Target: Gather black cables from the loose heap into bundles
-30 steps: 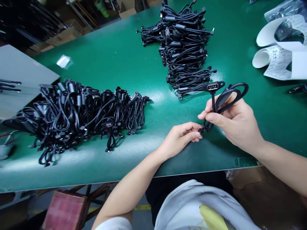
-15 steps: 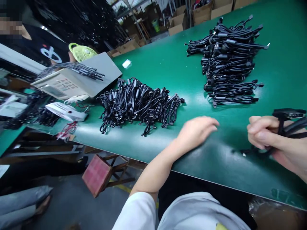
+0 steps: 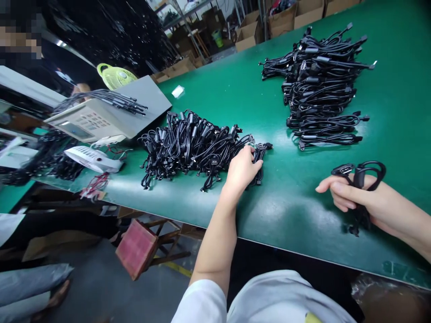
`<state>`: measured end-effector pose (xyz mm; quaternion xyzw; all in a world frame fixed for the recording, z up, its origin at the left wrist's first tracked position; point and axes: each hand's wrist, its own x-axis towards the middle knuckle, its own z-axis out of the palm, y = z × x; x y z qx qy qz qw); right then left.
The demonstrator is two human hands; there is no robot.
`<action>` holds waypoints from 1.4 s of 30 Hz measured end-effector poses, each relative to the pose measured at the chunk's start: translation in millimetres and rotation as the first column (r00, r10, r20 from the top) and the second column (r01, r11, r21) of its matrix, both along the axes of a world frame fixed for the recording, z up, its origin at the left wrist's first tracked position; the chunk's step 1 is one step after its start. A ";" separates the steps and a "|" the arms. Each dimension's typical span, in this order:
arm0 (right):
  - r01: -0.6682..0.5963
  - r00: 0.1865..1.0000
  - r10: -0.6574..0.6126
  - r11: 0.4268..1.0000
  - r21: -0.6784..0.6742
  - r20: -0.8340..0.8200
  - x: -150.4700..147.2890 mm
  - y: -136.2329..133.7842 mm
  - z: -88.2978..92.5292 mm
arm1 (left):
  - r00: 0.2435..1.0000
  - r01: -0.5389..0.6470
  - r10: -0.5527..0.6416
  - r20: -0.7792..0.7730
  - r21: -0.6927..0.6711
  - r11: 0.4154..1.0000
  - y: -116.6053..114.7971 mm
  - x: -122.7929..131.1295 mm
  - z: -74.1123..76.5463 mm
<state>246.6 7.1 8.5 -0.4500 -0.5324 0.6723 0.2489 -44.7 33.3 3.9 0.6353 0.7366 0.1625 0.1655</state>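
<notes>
My left hand (image 3: 241,169) reaches to the right end of a loose heap of black cables (image 3: 188,146) on the green table (image 3: 222,98) and closes its fingers on one coiled cable (image 3: 259,157) there. My right hand (image 3: 353,195) hovers near the table's front edge at the right, wrapped round a looped black cable (image 3: 362,172) whose flat connector sticks up beside the fingers. A neater stack of bundled cables (image 3: 319,85) lies at the far right of the table.
A beige test machine (image 3: 101,114) with cables on top stands at the table's left end, a white device (image 3: 90,157) before it. Another person sits at the far left. A red stool (image 3: 136,246) stands below the table edge. Cardboard boxes (image 3: 283,20) line the back.
My left hand has moved left and forward from mid-table to the heap and gripped a cable. My right hand has come back into view, still holding its looped cable.
</notes>
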 end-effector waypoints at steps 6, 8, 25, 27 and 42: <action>-0.039 0.999 0.039 0.999 -0.008 0.006 -2.2 -2.3 -1.4 | 0.945 0.118 -0.105 0.310 -0.023 0.993 2.6 -7.2 -5.9; -0.052 0.999 0.052 0.999 -0.008 0.005 -2.3 -2.8 -1.8 | 0.913 0.145 -0.103 0.395 -0.080 0.986 3.2 -11.2 -7.2; -0.001 0.983 0.004 1.000 0.014 -0.182 -22.1 -11.3 -5.3 | 0.289 0.143 -0.171 0.942 0.134 0.981 -42.9 94.0 1.9; -0.028 0.963 0.013 0.998 -0.051 -0.269 -19.7 -12.5 -8.5 | 0.235 0.185 -0.169 0.957 0.127 0.975 -40.2 89.8 1.1; 0.017 0.991 -0.029 0.996 0.091 0.132 -15.9 -18.5 -6.6 | 0.332 0.044 -0.075 0.940 0.064 0.997 -39.5 83.4 0.1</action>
